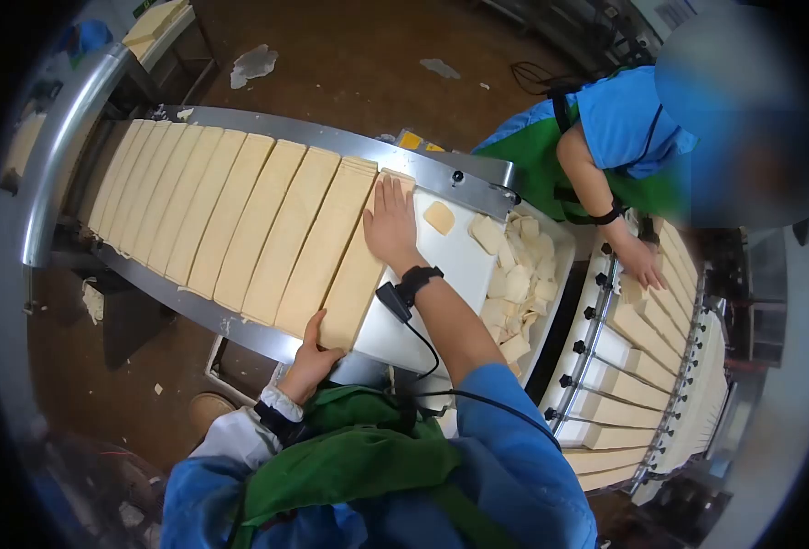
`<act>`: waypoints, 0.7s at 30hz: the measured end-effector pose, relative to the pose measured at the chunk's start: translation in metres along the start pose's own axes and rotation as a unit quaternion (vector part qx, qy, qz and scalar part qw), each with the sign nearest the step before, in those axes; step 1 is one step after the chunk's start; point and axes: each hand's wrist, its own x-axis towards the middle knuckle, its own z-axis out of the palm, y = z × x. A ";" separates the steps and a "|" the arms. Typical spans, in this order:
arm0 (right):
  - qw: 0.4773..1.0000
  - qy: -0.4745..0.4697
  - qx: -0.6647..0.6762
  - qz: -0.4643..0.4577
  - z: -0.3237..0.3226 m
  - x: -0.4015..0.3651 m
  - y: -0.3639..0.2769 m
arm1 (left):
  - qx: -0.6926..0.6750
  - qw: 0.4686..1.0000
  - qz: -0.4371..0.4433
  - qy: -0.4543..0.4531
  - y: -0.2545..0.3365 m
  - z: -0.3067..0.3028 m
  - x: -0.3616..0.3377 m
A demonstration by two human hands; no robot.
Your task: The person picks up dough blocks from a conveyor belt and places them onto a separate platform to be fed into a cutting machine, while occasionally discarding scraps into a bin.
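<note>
Last slab (357, 274) in the row sits at the very end of the belt (331, 137), right where it meets the white counter (464, 261). The left hand (313, 348) has its fingers curled shut around the near end. The right hand (391, 227) lies flat on the far end, fingers (388, 192) spread open, pressing rather than gripping. That's my main worry: the thing is long, thin and looks soft, and it's only held at the two tips, with one of those just a palm on top. If it gets lifted or swung like that, I'd guess the middle sags and it snaps. The heap of broken bits (514, 274) on the counter says these crack easily. There's also a loose chunk (439, 217) just beside the right hand, and a slab dragged over it could catch or chip. The next slab (317, 242) is touching this one along its whole length, so a sideways pull might stick and drag it crooked. The cable (423, 343) hanging off the wrist strap (418, 279) dangles near the counter edge and could snag. The co-worker's hand (642, 263) is at the other conveyor (605, 357), well apart, so no clash there as far as I can tell.
</note>
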 end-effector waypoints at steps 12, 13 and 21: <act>0.995 0.033 -0.022 0.089 -0.044 0.038 -0.015 | -0.022 0.996 -0.067 -0.046 0.024 0.014 0.009; 0.995 0.042 -0.023 0.089 -0.052 0.033 -0.009 | -0.002 0.995 -0.086 -0.051 0.028 0.016 0.006; 0.948 -0.061 -0.040 0.309 -0.127 -0.096 0.117 | 0.366 0.916 0.153 -0.065 0.037 0.037 0.015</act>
